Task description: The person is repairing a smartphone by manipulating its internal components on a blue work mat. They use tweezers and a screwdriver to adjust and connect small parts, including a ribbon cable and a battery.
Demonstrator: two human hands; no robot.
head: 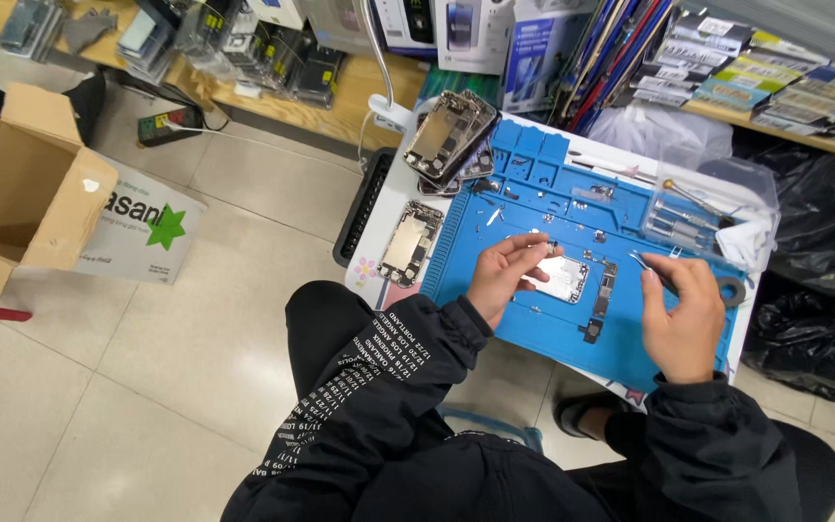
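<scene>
Left hand (500, 275) pinches a tiny part at the top edge of the opened phone shell (561, 278), which lies mid blue mat (524, 208) on the worktop; fingers narrow, closed on that part. Right hand (683, 314) has its grip closed on tweezers (651, 269), tips pointing toward the shell and apart from it. For this step I'd keep the left wrist planted on the mat so the shell can't slide, bring the tips in low, and take small parts over the mat, not the floor. Count: one shell under the hands, one more (408, 242) lying just left of the mat, a stack of several (448, 140) at the mat's top-left corner, exact number unclear. One cardboard box (21, 188) on the floor.
</scene>
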